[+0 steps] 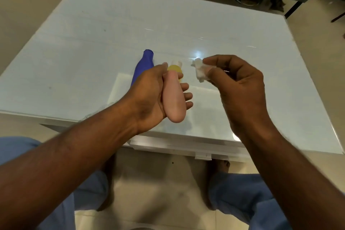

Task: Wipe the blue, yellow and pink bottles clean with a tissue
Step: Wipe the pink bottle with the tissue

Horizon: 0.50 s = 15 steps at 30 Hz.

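Note:
My left hand [149, 95] grips the pink bottle [173, 99] above the table's front edge, its base pointing toward me. Behind that hand, the blue bottle [144, 63] lies on the table with its neck pointing away. The yellow bottle [175, 68] with a white cap shows just past my left fingertips, mostly hidden. My right hand [239, 87] pinches a crumpled white tissue [200, 70] between thumb and fingers, a short gap to the right of the pink bottle.
The pale blue glossy table [93, 33] spreads wide to the left and far side. A dark seat and chair legs [291, 7] stand beyond its far right corner. My knees in blue trousers are below the front edge.

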Tool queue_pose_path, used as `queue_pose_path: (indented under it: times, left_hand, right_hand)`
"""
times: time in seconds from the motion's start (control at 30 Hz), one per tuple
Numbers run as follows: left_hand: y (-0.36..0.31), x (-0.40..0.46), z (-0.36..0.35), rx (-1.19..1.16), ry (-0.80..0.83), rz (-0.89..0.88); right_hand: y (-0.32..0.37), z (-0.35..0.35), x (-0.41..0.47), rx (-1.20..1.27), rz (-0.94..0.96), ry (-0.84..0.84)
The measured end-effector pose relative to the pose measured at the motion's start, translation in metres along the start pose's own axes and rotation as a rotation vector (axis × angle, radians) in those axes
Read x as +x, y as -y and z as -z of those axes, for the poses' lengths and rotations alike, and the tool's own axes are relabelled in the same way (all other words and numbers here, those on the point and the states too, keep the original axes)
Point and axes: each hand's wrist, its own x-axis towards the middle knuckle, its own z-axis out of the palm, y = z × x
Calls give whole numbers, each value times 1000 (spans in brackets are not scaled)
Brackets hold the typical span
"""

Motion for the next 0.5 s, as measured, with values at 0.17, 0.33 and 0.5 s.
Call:
queue_pose_path:
  times: [0.17, 0.33, 0.5]
  left_hand:
    - [5, -1, -3, -4, 45, -34]
    - [2, 1, -3, -103, -23, -118]
    - [-1, 4, -3, -95, 31, -144]
  right_hand:
    - [-4, -10, -9, -174, 182, 177]
    - [-12, -13, -17, -409, 353, 434]
    - [-13, -12, -17, -419, 414, 300]
